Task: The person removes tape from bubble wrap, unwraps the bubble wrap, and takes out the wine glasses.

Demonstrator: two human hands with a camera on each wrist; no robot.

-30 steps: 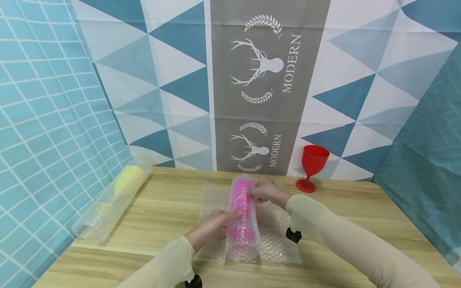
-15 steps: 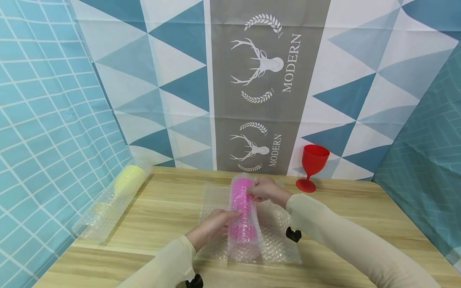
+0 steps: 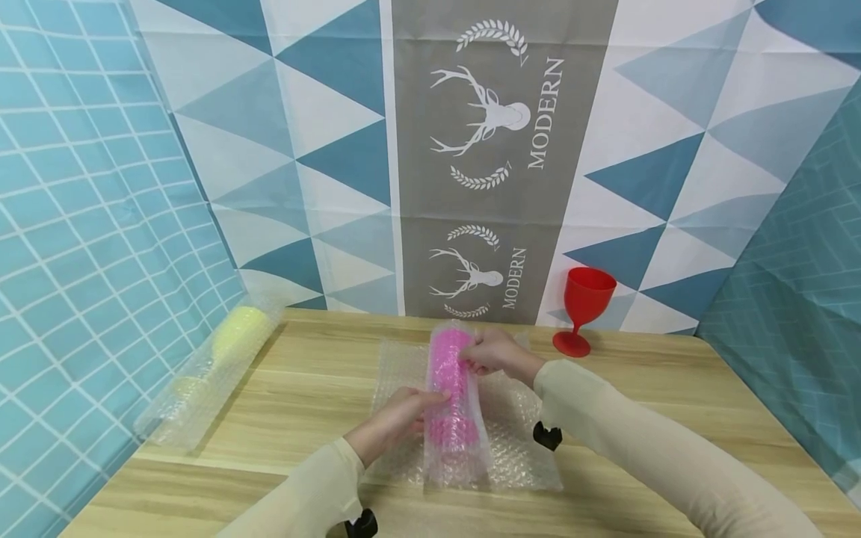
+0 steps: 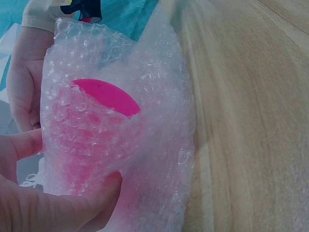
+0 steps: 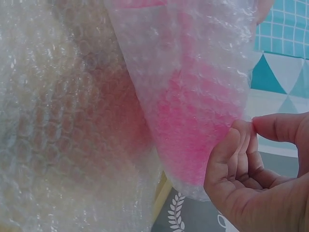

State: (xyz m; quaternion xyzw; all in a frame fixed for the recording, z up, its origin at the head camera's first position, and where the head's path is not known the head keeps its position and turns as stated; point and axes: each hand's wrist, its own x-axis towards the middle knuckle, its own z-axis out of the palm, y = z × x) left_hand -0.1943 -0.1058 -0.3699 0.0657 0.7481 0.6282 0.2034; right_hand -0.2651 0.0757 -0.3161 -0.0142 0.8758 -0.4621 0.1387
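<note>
A pink goblet (image 3: 449,350) lies rolled inside bubble wrap (image 3: 464,471) in the head view, its far end toward the back wall. My left hand (image 3: 398,415) grips the roll from the left, thumb on top near the middle. In the left wrist view that thumb presses the wrap, and the goblet's pink round foot (image 4: 108,95) shows through the roll's open end. My right hand (image 5: 256,174) pinches the wrap's edge beside the goblet's bowl (image 5: 195,128), thumb against curled fingers. Loose bubble wrap (image 3: 525,452) lies flat under the roll.
A red goblet (image 3: 588,299) stands upright at the back right. Against the left wall lies a yellow goblet (image 3: 238,335) rolled in bubble wrap. The wooden table (image 3: 316,418) ends at the patterned back curtain (image 3: 343,254).
The near end of the wrapped roll has shifted slightly to the right. Both hands keep their hold in almost the same place.
</note>
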